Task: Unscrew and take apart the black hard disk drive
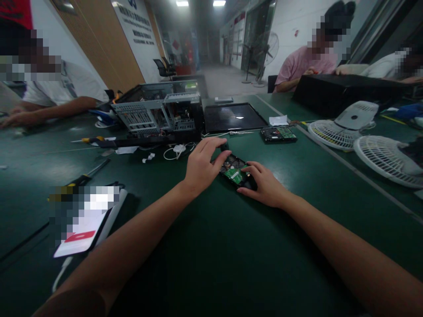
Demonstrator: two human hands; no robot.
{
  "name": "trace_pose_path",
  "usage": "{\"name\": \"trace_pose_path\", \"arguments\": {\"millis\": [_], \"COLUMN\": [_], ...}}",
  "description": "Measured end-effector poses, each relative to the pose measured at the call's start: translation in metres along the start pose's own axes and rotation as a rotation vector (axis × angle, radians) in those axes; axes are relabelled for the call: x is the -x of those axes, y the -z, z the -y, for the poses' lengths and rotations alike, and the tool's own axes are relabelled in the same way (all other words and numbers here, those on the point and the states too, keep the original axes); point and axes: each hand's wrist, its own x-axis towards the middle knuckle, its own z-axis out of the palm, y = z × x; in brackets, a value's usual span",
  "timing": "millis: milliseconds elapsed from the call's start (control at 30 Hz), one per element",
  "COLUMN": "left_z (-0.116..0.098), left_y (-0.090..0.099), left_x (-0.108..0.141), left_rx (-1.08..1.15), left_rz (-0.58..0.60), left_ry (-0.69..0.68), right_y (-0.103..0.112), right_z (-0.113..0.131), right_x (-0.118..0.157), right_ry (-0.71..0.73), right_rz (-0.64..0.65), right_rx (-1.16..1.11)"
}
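Observation:
A hard drive [234,175], its green circuit board facing up, lies low over the green table between my hands. Dark rail-like parts sit at its ends. My left hand [204,162] is closed at the far left end, thumb and index finger around a small black piece [224,145]. I cannot tell whether that piece is fixed to the drive. At the near right end, my right hand [264,184] grips the drive, fingertips on the board side and thumb at the near edge. Farther back lies a second hard drive [279,134], also with green circuitry showing.
An opened computer case [158,112] stands at the back left, beside a black side panel [234,117]. White fans [343,125] lie at right. A lit phone [82,231] and a screwdriver [81,179] are at left. Other people sit across the table.

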Motion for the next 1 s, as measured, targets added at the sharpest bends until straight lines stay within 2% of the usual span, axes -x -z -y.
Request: {"name": "trace_pose_path", "arguments": {"millis": [500, 800, 1000], "left_z": [0.0017, 0.0009, 0.0001], "left_y": [-0.0010, 0.0001, 0.0005], "left_x": [0.0023, 0.0002, -0.0009], "left_rx": [0.025, -0.017, 0.000], "left_rz": [0.060, -0.037, -0.001], "left_ry": [0.009, 0.014, 0.002], "right_y": [0.0012, 0.0009, 0.0010], "right_z": [0.0002, 0.0012, 0.0013], "right_x": [0.0001, 0.0002, -0.0004], "right_ry": [0.007, -0.002, 0.001], "right_rz": [0.004, 0.012, 0.012], "right_rx": [-0.011, 0.010, -0.001]}}
